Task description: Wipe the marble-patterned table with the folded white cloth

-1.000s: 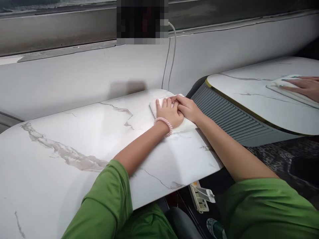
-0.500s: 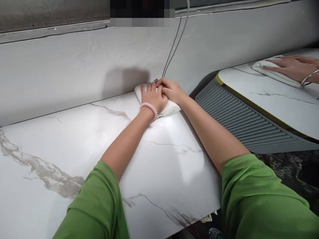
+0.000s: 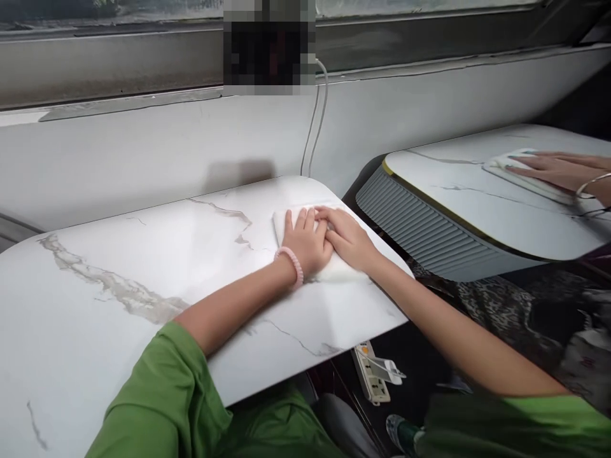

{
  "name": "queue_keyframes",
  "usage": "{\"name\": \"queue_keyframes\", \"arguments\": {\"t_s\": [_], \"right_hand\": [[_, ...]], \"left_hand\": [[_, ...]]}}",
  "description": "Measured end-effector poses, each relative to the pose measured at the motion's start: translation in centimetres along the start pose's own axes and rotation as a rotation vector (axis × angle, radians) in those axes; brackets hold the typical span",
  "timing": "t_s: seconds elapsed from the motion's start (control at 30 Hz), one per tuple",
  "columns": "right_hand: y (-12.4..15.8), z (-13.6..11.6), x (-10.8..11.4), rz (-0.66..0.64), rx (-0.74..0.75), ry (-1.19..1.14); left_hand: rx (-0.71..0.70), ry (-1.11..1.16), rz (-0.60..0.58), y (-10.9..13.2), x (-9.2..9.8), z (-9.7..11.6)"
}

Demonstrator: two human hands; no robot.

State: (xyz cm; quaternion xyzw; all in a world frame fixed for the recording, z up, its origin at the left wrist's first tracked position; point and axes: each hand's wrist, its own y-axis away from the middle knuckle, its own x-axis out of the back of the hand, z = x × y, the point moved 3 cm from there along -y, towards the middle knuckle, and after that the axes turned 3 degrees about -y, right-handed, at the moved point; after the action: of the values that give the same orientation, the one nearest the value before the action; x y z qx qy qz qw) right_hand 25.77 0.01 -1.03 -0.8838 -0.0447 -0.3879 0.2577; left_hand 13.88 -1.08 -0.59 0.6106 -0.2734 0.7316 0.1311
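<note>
A folded white cloth (image 3: 337, 270) lies on the white, grey-veined tabletop (image 3: 143, 238), near its right end. Flat on the cloth rests my left hand (image 3: 309, 247), its fingers spread and a pink coiled band at the wrist. My right hand (image 3: 352, 239) presses on the cloth from the right, fingers stretched out, its fingertips meeting those of my left hand. Both palms cover much of the cloth.
On a second marbled table (image 3: 458, 219) with a ribbed grey side, another person's hands (image 3: 558, 168) press a white cloth (image 3: 520, 168). A white cable (image 3: 324, 108) hangs down the wall behind. Below the table's front edge lies a power strip (image 3: 372, 378).
My hands and the cloth have moved from the table's back edge by the wall toward me. The view has tilted up, showing more of the window ledge and the floor at the right.
</note>
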Motion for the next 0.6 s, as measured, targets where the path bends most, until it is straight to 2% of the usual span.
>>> {"name": "queue_keyframes", "arguments": {"t_s": [0.13, 0.2, 0.27, 0.37, 0.47, 0.6], "right_hand": [[7.0, -4.0, 0.9, -0.041, -0.009, 0.034], [9.2, -5.4, 0.9, -0.041, -0.010, 0.053], [10.2, -6.3, 0.6, -0.029, -0.015, 0.069], [9.9, -6.7, 0.1, -0.017, -0.020, 0.075], [8.2, -6.7, -0.6, -0.025, -0.006, 0.067], [4.7, -6.7, -2.3, -0.029, 0.013, 0.062]], "left_hand": [[-0.073, -0.022, 0.017, 6.5, 1.3, 3.8], [-0.113, -0.021, 0.034, 8.8, 1.9, 4.7], [-0.137, -0.012, 0.035, 10.1, 2.3, 4.9], [-0.119, 0.001, 0.006, 10.4, 2.5, 4.4], [-0.079, 0.014, -0.011, 9.8, 2.5, 3.2], [-0.016, 0.042, -0.003, 8.4, 2.4, 0.2]]}}
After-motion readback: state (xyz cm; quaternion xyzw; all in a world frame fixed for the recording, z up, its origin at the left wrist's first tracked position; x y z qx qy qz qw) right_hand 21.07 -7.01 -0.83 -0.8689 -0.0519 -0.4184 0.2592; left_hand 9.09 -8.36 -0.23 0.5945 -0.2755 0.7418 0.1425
